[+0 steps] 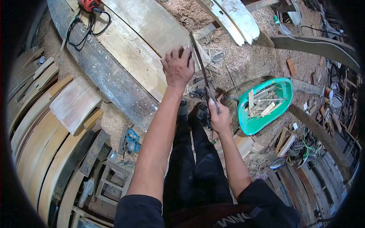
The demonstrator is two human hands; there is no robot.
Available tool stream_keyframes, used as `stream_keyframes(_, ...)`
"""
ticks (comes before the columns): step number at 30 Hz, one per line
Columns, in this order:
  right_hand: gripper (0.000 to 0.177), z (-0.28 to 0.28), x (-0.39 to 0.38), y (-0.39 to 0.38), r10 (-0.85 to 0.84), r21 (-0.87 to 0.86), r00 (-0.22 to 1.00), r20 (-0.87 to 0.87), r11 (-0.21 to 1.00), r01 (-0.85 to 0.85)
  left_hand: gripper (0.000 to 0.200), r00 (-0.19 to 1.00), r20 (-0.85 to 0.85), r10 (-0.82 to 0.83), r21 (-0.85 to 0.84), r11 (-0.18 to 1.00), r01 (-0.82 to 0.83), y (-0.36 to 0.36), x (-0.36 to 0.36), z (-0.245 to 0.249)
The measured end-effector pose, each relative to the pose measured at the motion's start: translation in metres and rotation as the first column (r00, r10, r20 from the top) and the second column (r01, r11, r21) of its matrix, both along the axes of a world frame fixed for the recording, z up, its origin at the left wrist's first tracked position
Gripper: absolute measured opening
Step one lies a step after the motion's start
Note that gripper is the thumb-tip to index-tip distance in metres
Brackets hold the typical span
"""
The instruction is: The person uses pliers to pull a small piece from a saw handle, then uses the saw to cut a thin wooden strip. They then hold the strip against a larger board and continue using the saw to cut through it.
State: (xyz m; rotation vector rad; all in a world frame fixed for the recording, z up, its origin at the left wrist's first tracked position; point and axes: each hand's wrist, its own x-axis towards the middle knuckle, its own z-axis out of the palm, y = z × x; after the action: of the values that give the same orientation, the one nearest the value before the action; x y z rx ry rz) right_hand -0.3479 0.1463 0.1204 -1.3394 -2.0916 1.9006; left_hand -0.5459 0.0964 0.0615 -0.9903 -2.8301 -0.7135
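My left hand [178, 68] lies on the end of a wide pale plank [146, 26], its fingers spread across the wood. A handsaw [200, 60] with a long, narrow dark blade runs alongside that plank end, just right of my fingertips. My right hand [220, 116] is wrapped round the saw's handle, closer to my body. A second plank [131, 57] lies alongside the first, with a narrow dark gap between them. Both rest on a worn, stained board bench [110, 79].
A red power tool [89, 5] with a black cord sits up the bench. A green tub [249, 131] of wood scraps stands right of my legs. On the sawdust floor lies a blue power tool [132, 141]. Curved boards [45, 152] are stacked at left; curved pieces [315, 42] lie right.
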Motion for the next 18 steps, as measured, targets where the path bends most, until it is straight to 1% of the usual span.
stream_keyframes(2, 0.047, 0.001, 0.004, -0.002, -0.022, -0.044, 0.999, 0.041, 0.999, 0.024, 0.043, 1.0, 0.016, 0.001, -0.005, 1.0, -0.001, -0.001, 0.004, 0.0)
stream_keyframes(3, 0.048, -0.007, -0.005, 0.002, -0.005, 0.032, 1.0, 0.009, 0.999, 0.005, 0.043, 1.0, 0.008, 0.001, -0.005, 1.0, -0.001, -0.001, 0.004, 0.0)
stream_keyframes(6, 0.049, -0.018, -0.029, 0.008, -0.031, -0.017, 0.999, -0.039, 0.999, 0.031, 0.042, 1.0, 0.002, 0.003, -0.01, 1.0, -0.003, -0.002, 0.004, -0.002)
stream_keyframes(7, 0.049, -0.022, -0.02, 0.004, 0.006, 0.019, 1.0, -0.029, 1.0, -0.005, 0.042, 1.0, 0.007, 0.004, -0.009, 1.0, -0.004, -0.002, 0.004, -0.002)
stream_keyframes(10, 0.047, -0.003, 0.009, -0.015, -0.062, -0.003, 0.998, -0.012, 0.998, 0.062, 0.04, 1.0, -0.006, 0.008, -0.018, 1.0, -0.009, -0.001, 0.0, -0.002)
stream_keyframes(11, 0.046, -0.005, 0.01, -0.013, -0.028, 0.055, 0.999, -0.043, 0.998, 0.03, 0.04, 1.0, -0.008, 0.011, -0.028, 1.0, -0.011, -0.002, 0.004, -0.004)
stream_keyframes(14, 0.048, -0.006, -0.019, 0.007, -0.024, -0.016, 0.999, -0.024, 1.0, 0.024, 0.037, 1.0, -0.012, -0.007, 0.052, 0.999, 0.008, -0.001, 0.004, 0.004)
stream_keyframes(15, 0.047, -0.008, -0.022, 0.012, -0.032, -0.038, 0.998, -0.05, 0.999, 0.03, 0.035, 1.0, 0.004, -0.015, 0.079, 0.997, 0.014, -0.002, 0.004, 0.002)
stream_keyframes(18, 0.042, 0.002, 0.0, 0.007, -0.196, -0.128, 0.935, -0.297, 0.978, 0.164, 0.034, 0.994, -0.061, -0.086, 0.138, 0.986, 0.094, -0.004, 0.001, -0.005)
